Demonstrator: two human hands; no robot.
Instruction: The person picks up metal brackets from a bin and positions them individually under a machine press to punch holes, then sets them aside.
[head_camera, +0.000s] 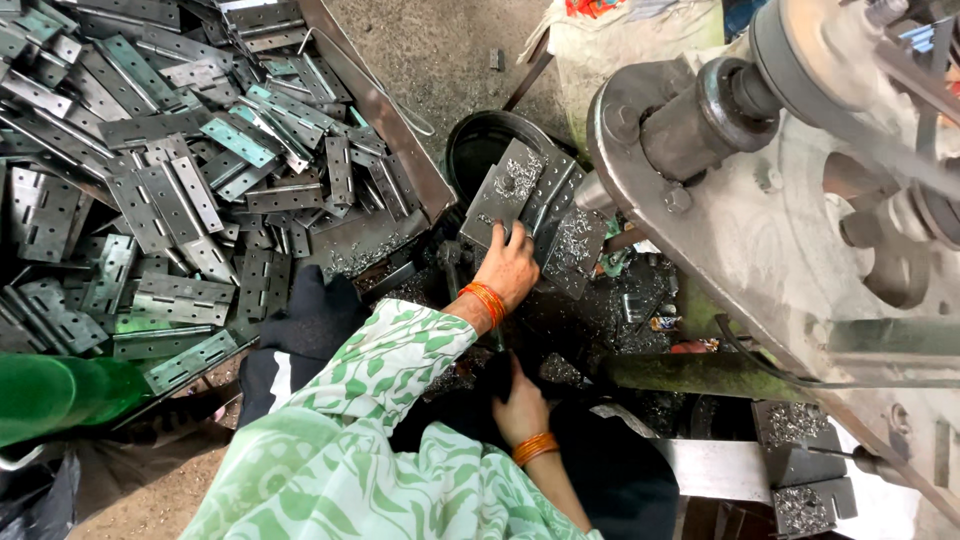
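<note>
The left hand (510, 265) lies flat, fingers spread, on an open steel hinge (520, 195) dusted with metal shavings, just below the machine's spindle (700, 120). The right hand (520, 405) is curled closed on dark cloth (600, 470) near the lap. Left of them, a tray (385, 110) holds a heap of hinges (150, 180); a green cylinder (60, 390) lies at the lower left
</note>
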